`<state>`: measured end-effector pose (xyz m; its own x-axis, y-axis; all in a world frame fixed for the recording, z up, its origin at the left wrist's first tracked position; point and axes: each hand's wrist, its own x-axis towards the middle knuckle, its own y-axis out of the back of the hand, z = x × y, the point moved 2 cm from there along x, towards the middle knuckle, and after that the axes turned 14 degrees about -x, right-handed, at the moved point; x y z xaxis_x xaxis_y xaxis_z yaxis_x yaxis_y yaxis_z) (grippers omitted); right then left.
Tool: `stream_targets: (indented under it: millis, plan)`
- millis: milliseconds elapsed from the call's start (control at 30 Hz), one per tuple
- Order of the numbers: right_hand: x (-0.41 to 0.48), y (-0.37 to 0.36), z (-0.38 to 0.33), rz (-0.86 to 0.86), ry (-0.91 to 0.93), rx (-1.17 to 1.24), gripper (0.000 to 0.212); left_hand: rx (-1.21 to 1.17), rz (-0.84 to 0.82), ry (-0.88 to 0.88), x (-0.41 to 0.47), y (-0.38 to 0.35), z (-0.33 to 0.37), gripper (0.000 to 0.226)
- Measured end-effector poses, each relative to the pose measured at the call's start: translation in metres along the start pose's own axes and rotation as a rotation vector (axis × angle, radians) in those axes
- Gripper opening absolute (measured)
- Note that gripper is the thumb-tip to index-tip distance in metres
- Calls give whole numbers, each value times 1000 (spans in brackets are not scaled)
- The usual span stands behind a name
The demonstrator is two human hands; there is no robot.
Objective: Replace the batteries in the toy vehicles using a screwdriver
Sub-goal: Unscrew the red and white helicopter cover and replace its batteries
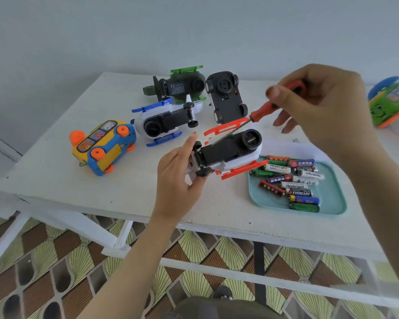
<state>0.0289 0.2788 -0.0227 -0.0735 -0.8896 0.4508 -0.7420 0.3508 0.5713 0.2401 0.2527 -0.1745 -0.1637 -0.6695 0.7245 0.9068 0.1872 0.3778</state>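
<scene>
Five toy vehicles on a white table (55, 171), one of them in work.

Item in work: red-and-white helicopter (228, 155), belly-up at the near middle of the table, just left of the tray (332, 209), one red skid overlapping the tray's left rim.

Left hand (177, 173): pinching the wheeled end of that helicopter, thumb underneath, fingers alongside, steadying. Right hand (320, 100): wrapped round the red handle of the screwdriver (262, 111), shaft slanting down and left toward the black belly; tip contact too fine to confirm.

Likely faults from here, by judgement:
- Tip slipping out of the screw head, owing to the slant of the shaft; scored plastic or a chewed screw as the result.
- Helicopter rocking or sliding on its rounded back, held only at one end; loss of aim.
- Skid nudging the tray, batteries (293, 178) rolling together or over the rim.
- Loosened screw lost on the table; small specks beyond the tray possibly screws, too blurred to tell.

Appearance of the item: white body, red skids on both sides, long black belly panel, round black hub at the far end, small black wheels at the near end. Cover seemingly in place.

Other stock, none in hand: yellow-and-blue bus (103, 147) at left; blue-and-white helicopter (164, 122); green aircraft (182, 85); car (226, 97), wheels up. Batteries loose in the tray, mixed labels.
</scene>
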Motion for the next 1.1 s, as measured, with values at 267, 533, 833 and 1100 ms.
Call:
stream_targets:
  millis: [267,533,833,1100]
  plan:
    - [-41,23,71,311,-324,180,10,-59,-63,45,-2,1,1,68]
    - [-83,8,114,157,-372,-3,22,-185,36,34,-3,4,5,69]
    - [-92,6,116,-5,-190,-467,18,-373,132,163,14,11,22,69]
    - [-90,10,118,-27,-92,-591,29,-584,183,275,50,14,47,59]
